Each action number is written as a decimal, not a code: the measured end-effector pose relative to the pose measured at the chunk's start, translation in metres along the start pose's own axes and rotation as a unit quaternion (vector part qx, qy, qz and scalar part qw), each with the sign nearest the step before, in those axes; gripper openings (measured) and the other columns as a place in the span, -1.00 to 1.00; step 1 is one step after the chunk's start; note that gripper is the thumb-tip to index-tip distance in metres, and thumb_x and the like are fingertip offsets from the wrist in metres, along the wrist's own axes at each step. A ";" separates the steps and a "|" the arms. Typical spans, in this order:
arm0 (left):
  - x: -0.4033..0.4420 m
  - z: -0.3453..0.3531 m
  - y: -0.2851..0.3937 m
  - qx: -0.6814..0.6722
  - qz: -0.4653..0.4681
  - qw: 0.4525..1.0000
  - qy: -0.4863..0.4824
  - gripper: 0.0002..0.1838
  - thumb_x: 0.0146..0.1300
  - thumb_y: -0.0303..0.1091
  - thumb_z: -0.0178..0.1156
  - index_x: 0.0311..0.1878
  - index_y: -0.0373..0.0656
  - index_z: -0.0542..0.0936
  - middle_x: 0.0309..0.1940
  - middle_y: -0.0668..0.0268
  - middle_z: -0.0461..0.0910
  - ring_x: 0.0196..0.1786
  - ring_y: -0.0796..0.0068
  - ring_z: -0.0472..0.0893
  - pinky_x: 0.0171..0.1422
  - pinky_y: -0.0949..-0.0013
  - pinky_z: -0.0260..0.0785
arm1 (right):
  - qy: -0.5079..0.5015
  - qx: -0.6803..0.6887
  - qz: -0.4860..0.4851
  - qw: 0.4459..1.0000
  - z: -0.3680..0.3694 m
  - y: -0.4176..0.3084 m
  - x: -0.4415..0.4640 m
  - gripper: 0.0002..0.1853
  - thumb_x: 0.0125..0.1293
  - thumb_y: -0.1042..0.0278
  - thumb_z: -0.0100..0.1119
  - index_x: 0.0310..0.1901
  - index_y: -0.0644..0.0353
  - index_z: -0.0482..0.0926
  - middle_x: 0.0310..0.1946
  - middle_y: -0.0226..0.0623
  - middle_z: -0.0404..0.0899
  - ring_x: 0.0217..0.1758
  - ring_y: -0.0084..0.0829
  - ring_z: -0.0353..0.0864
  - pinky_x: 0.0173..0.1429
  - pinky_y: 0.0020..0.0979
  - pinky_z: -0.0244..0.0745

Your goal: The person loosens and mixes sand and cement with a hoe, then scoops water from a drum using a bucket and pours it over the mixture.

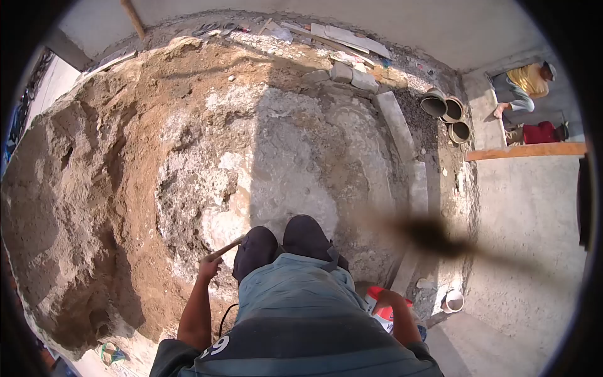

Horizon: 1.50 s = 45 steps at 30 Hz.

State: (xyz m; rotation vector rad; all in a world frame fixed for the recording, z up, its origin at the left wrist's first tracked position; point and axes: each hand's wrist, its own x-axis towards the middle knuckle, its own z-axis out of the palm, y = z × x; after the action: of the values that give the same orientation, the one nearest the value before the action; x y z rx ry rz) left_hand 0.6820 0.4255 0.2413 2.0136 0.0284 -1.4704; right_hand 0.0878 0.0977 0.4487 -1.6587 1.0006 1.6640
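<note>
My left hand [208,268] is closed around a slim wooden handle [227,249] beside my left knee; whatever is at its far end is hidden behind my leg. On my right side, my right hand [388,300] grips the upper edge of a red and white container [381,322], partly covered by my arm and shirt. In front of my knees lies a broad patch of pale, wet-looking mix [282,176], with brown sand [135,151] heaped to its left.
Concrete blocks [394,122] edge the mix on the right. Several buckets [459,131] stand beyond, and a pale bucket [452,301] is at lower right. Two people [531,81] are in an opening at upper right. Boards [348,38] lie by the back wall. A blurred dark shape [433,235] covers part of the view.
</note>
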 end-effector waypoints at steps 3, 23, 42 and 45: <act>0.065 -0.012 0.013 0.147 0.056 0.985 -0.071 -0.65 0.26 -0.25 0.27 0.01 -0.30 0.61 -0.31 0.16 0.68 -0.49 0.43 0.64 -0.52 0.44 0.43 | -0.025 0.163 0.022 0.986 0.122 -0.022 -0.028 -0.22 -0.35 -0.22 0.55 -0.08 0.19 0.71 -0.01 -0.05 0.66 0.07 -0.09 0.64 0.17 -0.19 0.51; -0.031 0.329 0.356 0.485 0.270 0.789 -0.263 -0.55 0.38 -0.18 0.11 0.27 -0.15 0.45 -0.05 0.30 0.64 -0.24 0.56 0.57 -0.22 0.45 0.42 | 0.227 0.651 0.451 0.566 0.396 -0.051 -0.239 -0.49 -0.34 0.31 0.59 -0.24 0.22 0.64 -0.28 -0.08 0.69 -0.12 -0.11 0.69 0.00 -0.10 0.55; -0.227 0.434 0.052 0.555 0.098 0.809 -0.168 -0.60 0.35 -0.25 0.14 0.19 -0.19 0.46 -0.12 0.26 0.65 -0.27 0.46 0.62 -0.24 0.37 0.48 | 0.088 0.329 0.123 0.932 0.500 0.210 0.142 -0.66 0.18 0.26 0.29 0.03 -0.05 0.71 0.14 -0.29 0.62 0.22 -0.30 0.59 0.12 -0.21 0.46; -0.242 0.417 0.036 0.505 0.162 0.836 -0.144 -0.58 0.29 -0.24 0.23 0.14 -0.25 0.53 -0.31 0.22 0.66 -0.40 0.51 0.60 -0.35 0.43 0.43 | 0.162 0.304 0.064 0.936 0.528 0.192 0.200 -0.60 0.19 0.28 0.29 0.11 -0.06 0.66 0.21 -0.35 0.57 0.28 -0.29 0.53 0.20 -0.16 0.40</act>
State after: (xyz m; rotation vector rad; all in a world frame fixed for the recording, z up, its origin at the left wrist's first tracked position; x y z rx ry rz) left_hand 0.2508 0.2705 0.3957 2.3072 -1.4180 -1.6994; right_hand -0.3778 0.4077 0.2423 -1.4730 1.6182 0.9988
